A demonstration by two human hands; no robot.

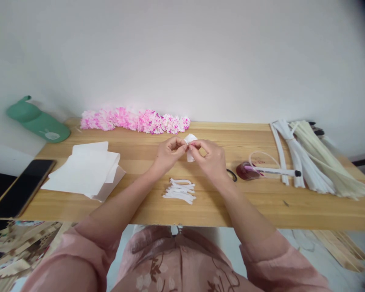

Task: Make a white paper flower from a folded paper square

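In the head view, a small, thin white piece (191,138), paper or fabric, is held above the middle of the wooden table (140,211). My left hand (171,153) pinches its left edge between thumb and forefinger. From the other side my right hand (209,157) pinches it too, fingertips almost touching those of the left. Whether a thin stem is also between the fingers cannot be made out. Just below the hands lies a small pile of short white fuzzy strips (179,191), like cut pipe cleaners. Behind them, along the wall, runs a row of pink-and-white ruffled flowers (136,121).
White paper sheets (82,168), a phone (22,186) and a green bottle (39,121) lie on the left. To the right are a small jar of dark red liquid (246,172) with a pen-like dropper (273,170), a black ring (232,175), and bundles of white and cream strips (310,162).
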